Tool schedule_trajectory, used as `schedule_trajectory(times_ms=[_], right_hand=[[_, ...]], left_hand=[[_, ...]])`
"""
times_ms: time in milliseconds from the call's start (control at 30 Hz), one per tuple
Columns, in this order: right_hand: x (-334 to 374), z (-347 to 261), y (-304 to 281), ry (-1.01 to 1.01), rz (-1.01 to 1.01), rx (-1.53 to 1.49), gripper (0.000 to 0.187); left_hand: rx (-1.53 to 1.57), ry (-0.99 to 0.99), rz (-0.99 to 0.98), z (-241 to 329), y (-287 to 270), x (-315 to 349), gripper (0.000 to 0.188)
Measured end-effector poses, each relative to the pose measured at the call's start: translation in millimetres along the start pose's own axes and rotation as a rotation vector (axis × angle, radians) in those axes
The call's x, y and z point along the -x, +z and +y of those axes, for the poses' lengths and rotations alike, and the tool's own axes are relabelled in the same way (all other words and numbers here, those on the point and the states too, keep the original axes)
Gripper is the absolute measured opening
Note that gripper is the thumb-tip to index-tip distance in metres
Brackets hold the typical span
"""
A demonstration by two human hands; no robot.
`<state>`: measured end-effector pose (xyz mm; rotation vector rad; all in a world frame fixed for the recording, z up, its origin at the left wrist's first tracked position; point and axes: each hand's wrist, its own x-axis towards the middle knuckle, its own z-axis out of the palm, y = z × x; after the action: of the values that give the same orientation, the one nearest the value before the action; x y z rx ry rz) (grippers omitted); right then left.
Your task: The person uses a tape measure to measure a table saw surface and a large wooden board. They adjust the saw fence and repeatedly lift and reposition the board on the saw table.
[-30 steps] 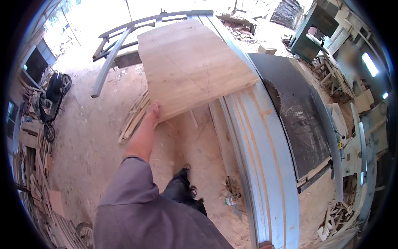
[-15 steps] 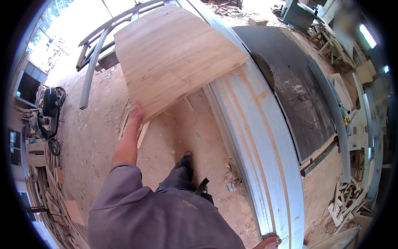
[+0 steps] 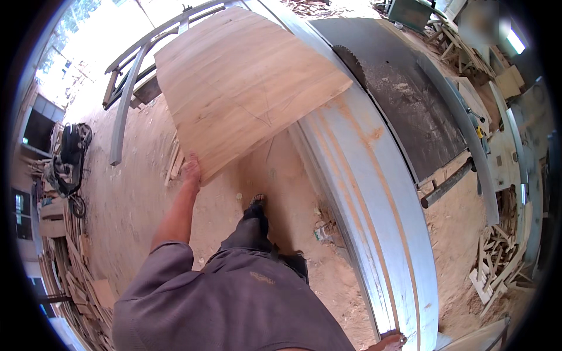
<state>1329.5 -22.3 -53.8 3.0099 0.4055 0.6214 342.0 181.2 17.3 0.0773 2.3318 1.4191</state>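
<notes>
A wide, pale wooden board (image 3: 246, 88) lies on the long sliding table (image 3: 366, 169) of a table saw, its left part overhanging the floor. My left hand (image 3: 192, 171) grips the board's near left corner, fingers on top. At the lower edge of the view my right hand (image 3: 391, 343) is closed on the near end of the sliding table; it is only partly in view. Close to the board's right corner a toothed saw blade (image 3: 351, 63) stands up beside the dark saw table (image 3: 404, 88). Thin curved lines are drawn on the board.
A metal frame with a grey bar (image 3: 127, 111) reaches out at the far left. A motorbike (image 3: 71, 155) and stacked planks (image 3: 73, 281) stand left. Wood offcuts (image 3: 497, 266) are heaped at right. A dark rail (image 3: 448, 182) juts from the saw table.
The board and sliding table have come back toward me relative to the saw table and blade. The blade shows more clearly beside the board's corner. Both hands keep their hold.
</notes>
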Motion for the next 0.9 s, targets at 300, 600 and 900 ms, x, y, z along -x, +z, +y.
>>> schedule_trajectory(times_ms=[300, 600, 900], right_hand=[[3, 21, -44, -0.168, 0.015, -0.263, 0.045], [293, -75, -233, -0.838, -0.756, -0.891, 0.053], [450, -54, -307, 0.342, -1.878, -1.576, 0.057]], left_hand=[[0.436, -0.121, -0.233, -88, -41, 149, 0.070], [0.448, -0.505, -0.853, -117, -128, 257, 0.062], [0.778, -0.325, -1.114, -139, -186, 164, 0.049]])
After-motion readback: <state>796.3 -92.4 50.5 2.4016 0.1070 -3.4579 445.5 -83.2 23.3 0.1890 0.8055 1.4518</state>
